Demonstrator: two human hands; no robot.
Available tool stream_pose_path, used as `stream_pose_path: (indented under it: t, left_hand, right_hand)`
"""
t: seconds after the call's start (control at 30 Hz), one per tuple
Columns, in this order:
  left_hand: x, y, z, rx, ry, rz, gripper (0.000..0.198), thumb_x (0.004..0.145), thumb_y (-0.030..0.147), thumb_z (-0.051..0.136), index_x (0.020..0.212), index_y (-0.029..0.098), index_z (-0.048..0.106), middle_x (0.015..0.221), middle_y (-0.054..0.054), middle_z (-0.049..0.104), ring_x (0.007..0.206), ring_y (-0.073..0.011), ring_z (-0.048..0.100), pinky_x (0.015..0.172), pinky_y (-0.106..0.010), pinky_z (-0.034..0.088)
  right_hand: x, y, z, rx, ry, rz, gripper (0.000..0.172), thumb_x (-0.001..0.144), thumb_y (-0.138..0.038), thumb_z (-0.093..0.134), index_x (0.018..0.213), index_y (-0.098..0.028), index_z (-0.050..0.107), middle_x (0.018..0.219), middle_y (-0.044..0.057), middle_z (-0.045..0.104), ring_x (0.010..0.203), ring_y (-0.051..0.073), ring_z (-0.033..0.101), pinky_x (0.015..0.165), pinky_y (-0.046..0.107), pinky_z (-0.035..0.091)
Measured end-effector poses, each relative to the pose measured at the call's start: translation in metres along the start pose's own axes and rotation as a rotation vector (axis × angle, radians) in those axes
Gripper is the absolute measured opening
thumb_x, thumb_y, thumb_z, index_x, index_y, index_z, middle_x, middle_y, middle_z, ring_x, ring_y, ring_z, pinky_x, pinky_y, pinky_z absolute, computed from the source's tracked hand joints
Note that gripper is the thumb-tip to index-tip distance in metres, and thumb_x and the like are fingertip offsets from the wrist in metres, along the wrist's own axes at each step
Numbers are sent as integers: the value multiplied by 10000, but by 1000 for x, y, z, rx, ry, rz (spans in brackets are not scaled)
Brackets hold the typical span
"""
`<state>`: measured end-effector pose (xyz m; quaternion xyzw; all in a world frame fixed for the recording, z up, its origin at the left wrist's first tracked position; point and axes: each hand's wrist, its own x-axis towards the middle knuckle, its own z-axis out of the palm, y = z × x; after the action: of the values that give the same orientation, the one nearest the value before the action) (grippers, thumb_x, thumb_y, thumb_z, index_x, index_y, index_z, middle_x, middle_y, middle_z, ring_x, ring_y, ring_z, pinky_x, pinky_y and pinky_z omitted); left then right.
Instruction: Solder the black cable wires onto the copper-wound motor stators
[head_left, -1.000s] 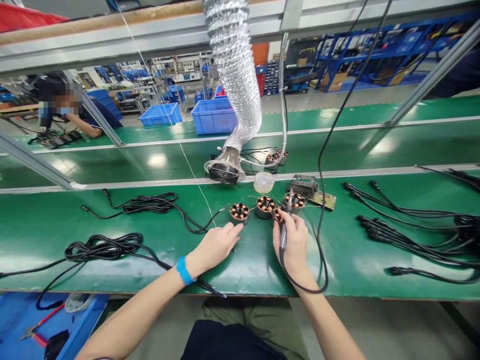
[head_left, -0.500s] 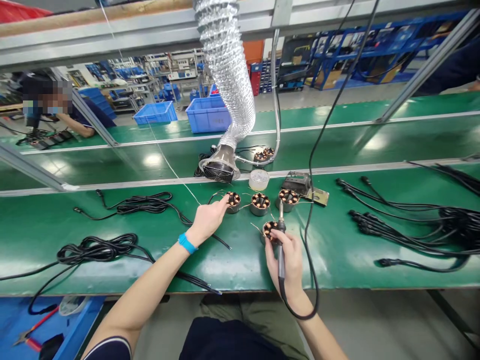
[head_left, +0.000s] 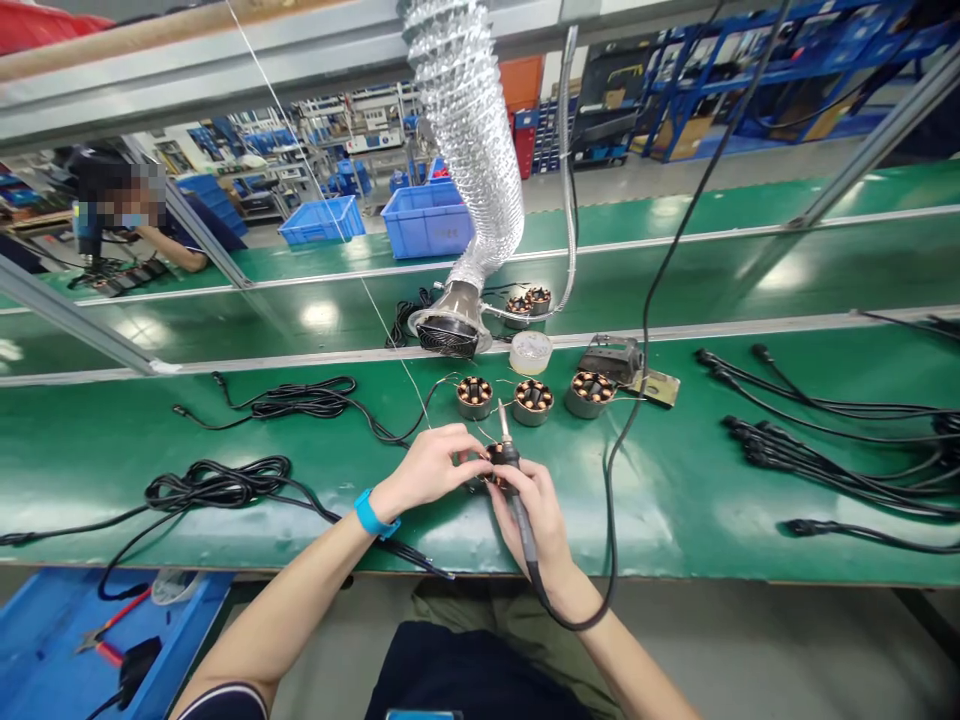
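As the right hand (head_left: 541,512) clasps a soldering iron (head_left: 523,525) above the green bench (head_left: 660,510), the tool's long axis runs forward and slightly left, tip towards three stators (head_left: 533,402). The left hand (head_left: 436,466), fingers narrowed, partly hides a nearer stator (head_left: 495,453) beside it; whether it pinches, I cannot tell.

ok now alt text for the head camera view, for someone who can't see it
A person's right hand grips a soldering iron while the left hand is at a copper-wound core, partly hidden between both hands, over a green workbench. Three similar cores stand in a row just beyond, black cables lie to either side, and a silver duct hangs above.
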<state>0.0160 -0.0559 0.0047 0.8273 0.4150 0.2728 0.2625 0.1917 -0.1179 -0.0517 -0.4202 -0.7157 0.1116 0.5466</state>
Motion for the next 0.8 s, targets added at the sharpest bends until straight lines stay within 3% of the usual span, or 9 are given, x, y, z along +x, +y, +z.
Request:
stream_pose_path:
  t: [0.2,0.3,0.4,0.53,0.67,0.8]
  left_hand:
    - [-14,4,-4,39,64,-22,167,855,343,667,835,179,694,762,-9,605,662,-110,520,598,-224,365]
    - [-17,6,-5,87,147,-79,102,844,268,636,858,172,665,766,-3,598,638,-105,495,602,-229,361]
    - [-18,2,-11,89,176,-165,128,843,204,569,728,163,607,709,3,568,628,-109,473,618,-237,357]
    - [-10,-7,-25,-229,-23,-243,210,892,253,509,735,150,604,746,-16,591,695,-126,512,671,-241,391]
    - [4,-9,-29,-496,-271,-181,265,918,360,520,882,133,651,726,-7,574,689,-122,505,689,-244,400]
    - [14,-10,-28,-422,-228,-153,332,924,413,515,868,127,675,767,-24,615,703,-129,518,688,-244,408]
  right_hand:
    - [-1,3,2,-14,24,46,440,877,-119,626,1277,-262,511,1164,90,497,1068,200,595,928,364,545]
    - [0,4,3,-102,18,86,497,859,-185,674,1313,-273,492,1194,101,499,1118,242,574,962,424,528]
    - [4,4,0,-93,-26,119,499,873,-220,662,1332,-280,478,1218,104,495,1110,239,590,939,396,545]
    - [12,9,-6,-44,-105,138,467,887,-232,643,1320,-287,477,1243,99,494,1110,229,602,916,356,556]
    - [20,20,-11,26,-196,122,460,877,-250,663,1300,-283,483,1243,88,503,1121,219,592,969,368,527]
    - [23,28,-12,63,-211,116,461,872,-261,672,1294,-277,488,1261,90,507,1166,223,570,1007,389,506]
